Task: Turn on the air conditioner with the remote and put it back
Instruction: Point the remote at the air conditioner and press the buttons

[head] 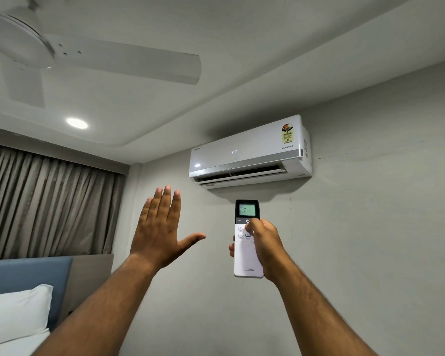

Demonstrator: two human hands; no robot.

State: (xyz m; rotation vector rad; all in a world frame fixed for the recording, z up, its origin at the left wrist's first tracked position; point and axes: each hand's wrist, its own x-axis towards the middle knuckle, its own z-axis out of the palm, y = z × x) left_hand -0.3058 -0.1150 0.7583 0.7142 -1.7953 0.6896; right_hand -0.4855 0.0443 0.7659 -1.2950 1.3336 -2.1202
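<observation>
A white air conditioner [249,152] hangs high on the grey wall, its front panel showing 24 and its lower flap open. Below it, my right hand [266,246] grips a white remote [247,258] held upright and pointed at the unit. My thumb rests by the power button, and the remote's lit screen reads 24. My left hand [159,227] is raised to the left of the remote, palm flat, fingers spread, holding nothing.
A white ceiling fan [62,55] sits overhead at the upper left, with a round ceiling light [76,123] beneath it. Grey curtains [44,201] cover the left wall. A blue headboard [36,273] and white pillow [13,312] lie at the lower left.
</observation>
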